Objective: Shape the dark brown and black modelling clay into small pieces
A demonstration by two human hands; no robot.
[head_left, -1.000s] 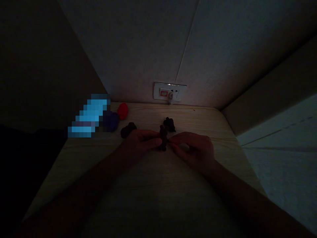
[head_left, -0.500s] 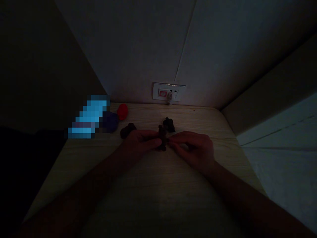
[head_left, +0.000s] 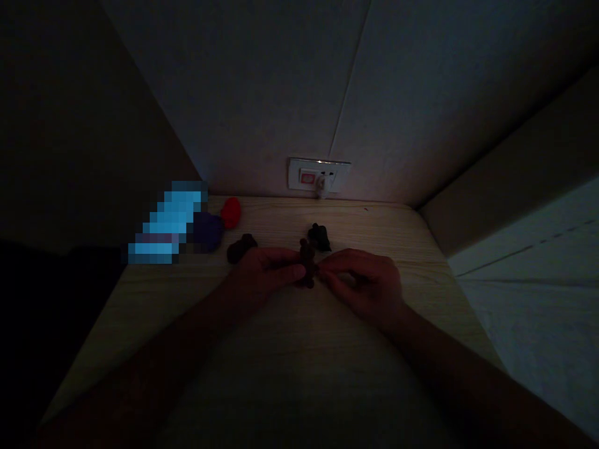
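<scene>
My left hand (head_left: 262,274) is closed on a small dark brown figure (head_left: 307,255), with the thumb on its near face. The figure is knobbly, with rounded bumps at top and bottom like a little bear, and looks like modelling clay. From the other side my right hand (head_left: 369,280) pinches the figure's right edge between thumb and forefinger. What exactly lies between those fingertips is too dark to make out. Just behind the figure rests a black lump (head_left: 319,237). A dark brown lump (head_left: 241,248) lies beside my left hand's knuckles.
Farther left on the wood-grain table (head_left: 299,362) sit a blue-purple lump (head_left: 208,232) and a red lump (head_left: 231,213). A bright blurred-out rectangle (head_left: 171,215) is at the left edge. Against the wall, a socket plate (head_left: 319,174) holds a plug. The room is dim.
Both hands keep their hold on the figure and have hardly moved. The whole view has shifted very slightly.
</scene>
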